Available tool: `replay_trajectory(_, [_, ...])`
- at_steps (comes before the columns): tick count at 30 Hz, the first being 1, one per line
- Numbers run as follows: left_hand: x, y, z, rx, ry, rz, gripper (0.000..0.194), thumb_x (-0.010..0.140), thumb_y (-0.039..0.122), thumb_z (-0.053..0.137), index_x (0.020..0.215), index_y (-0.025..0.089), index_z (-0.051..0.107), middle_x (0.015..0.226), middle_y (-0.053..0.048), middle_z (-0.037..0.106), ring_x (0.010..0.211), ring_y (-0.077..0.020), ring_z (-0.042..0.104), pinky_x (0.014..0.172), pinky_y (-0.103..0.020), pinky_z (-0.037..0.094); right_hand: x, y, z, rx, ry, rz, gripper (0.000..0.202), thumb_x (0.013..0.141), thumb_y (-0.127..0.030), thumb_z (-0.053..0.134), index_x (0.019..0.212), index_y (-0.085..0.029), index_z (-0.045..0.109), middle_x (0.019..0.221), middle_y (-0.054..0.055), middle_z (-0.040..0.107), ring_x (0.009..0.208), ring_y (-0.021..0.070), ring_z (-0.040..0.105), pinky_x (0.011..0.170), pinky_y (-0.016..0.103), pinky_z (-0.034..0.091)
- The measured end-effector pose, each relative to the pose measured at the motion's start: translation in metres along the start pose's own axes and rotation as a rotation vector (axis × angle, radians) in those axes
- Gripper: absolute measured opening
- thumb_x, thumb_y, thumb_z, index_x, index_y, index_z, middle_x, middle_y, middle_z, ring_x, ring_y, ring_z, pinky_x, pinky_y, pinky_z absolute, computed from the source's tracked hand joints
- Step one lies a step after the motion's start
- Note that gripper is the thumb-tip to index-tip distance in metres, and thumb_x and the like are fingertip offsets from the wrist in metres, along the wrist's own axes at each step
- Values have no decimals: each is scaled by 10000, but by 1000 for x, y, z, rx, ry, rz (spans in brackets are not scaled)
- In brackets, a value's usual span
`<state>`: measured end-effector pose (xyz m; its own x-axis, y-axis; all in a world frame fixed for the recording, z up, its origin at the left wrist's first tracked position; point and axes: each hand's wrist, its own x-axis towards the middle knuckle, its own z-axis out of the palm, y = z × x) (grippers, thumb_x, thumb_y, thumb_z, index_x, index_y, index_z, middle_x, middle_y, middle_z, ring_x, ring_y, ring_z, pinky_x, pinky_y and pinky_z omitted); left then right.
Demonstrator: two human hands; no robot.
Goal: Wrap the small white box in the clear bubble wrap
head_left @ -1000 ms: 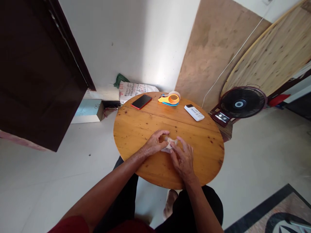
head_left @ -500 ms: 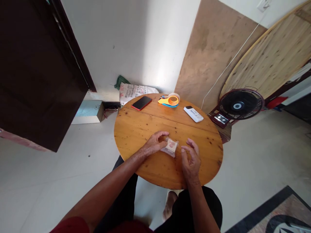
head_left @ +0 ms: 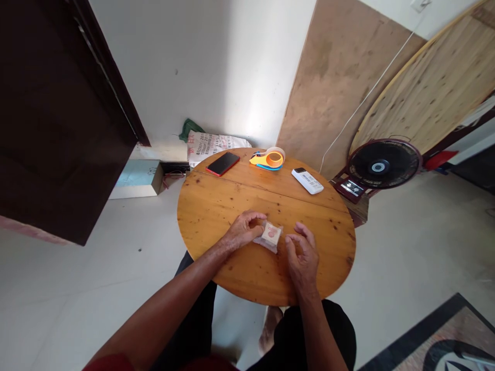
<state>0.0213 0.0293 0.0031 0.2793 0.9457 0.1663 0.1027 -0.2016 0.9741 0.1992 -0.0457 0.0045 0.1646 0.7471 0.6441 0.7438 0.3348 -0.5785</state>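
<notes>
A small square packet (head_left: pixel 270 235) in clear wrapping, pale with a reddish print on top, lies on the round wooden table (head_left: pixel 224 201). My left hand (head_left: pixel 246 230) is at its left side. The thumb touches the wrapping there, while the forefinger stretches along the far corner, apart from the thumb. To the right of the packet, with a small gap, my right hand (head_left: pixel 303 255) rests with loosely bent fingers spread and nothing between them. The packet's left edge is partly hidden by my left thumb.
Along the table's far side are a red-edged phone (head_left: pixel 223 164), an orange and blue tape dispenser (head_left: pixel 270 158) and a white device (head_left: pixel 307 181). A fan (head_left: pixel 381 165) stands beyond the right side. A printed sack (head_left: pixel 212 144) lies behind the table against the wall.
The view has shifted slightly. Both hands and the packet keep nearly the same places on the table, and nothing has been picked up.
</notes>
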Motion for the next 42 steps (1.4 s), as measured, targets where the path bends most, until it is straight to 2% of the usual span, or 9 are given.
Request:
replay_trajectory(7, [1,-1,0,31,5,24,297,665,142,622,956,173,675,1036,-58,660,1007,-207,586,911,-325,459,-1,-1,1,-14,-3,5,74,824,-263,571,809,-201,609,1189,103,554,1110,243,538,962,485,435])
replay_trajectory(16, [1,-2,0,26,6,26,332,685,186,636,1016,157,645,1081,-82,646,1034,-221,577,916,-344,457,6,-7,1,12,-103,-7,144,805,-261,602,939,-216,631,1247,102,510,1160,245,497,984,477,412])
replay_trajectory(22, [2,-8,0,71,5,83,359,695,212,640,1052,177,615,1078,-70,632,1009,-200,572,890,-314,455,19,-3,-7,33,-84,56,212,813,-298,585,1010,-220,600,1225,96,540,1137,236,510,977,463,409])
replay_trajectory(25, [2,-6,1,122,53,132,296,684,227,650,973,174,614,999,-53,622,943,-183,568,832,-282,455,27,7,-7,26,-140,161,232,813,-339,578,1006,-213,608,1108,89,611,1044,231,558,907,435,446])
replay_trajectory(27, [1,-3,0,171,93,144,245,669,232,653,900,170,600,860,-21,596,817,-152,555,737,-251,450,34,15,-4,14,-201,244,279,801,-371,581,1021,-203,616,1042,90,639,953,228,589,822,406,477])
replay_trajectory(31, [-3,3,0,179,43,72,154,693,281,626,772,171,553,599,58,447,550,-79,411,530,-196,343,51,30,7,-21,-311,334,381,764,-424,586,1044,-169,626,1033,109,646,878,236,599,754,386,479])
replay_trajectory(36, [-6,6,0,196,-33,-21,185,684,323,628,683,163,535,558,63,438,520,-67,377,483,-185,278,73,37,19,68,-480,351,295,770,-423,558,879,-172,669,895,75,675,814,209,601,784,354,465])
replay_trajectory(42, [-7,7,1,258,-103,-53,230,701,376,615,647,168,530,559,57,481,509,-70,397,476,-196,262,82,26,22,152,-456,274,182,740,-348,581,724,-191,673,898,55,648,826,195,586,670,293,448])
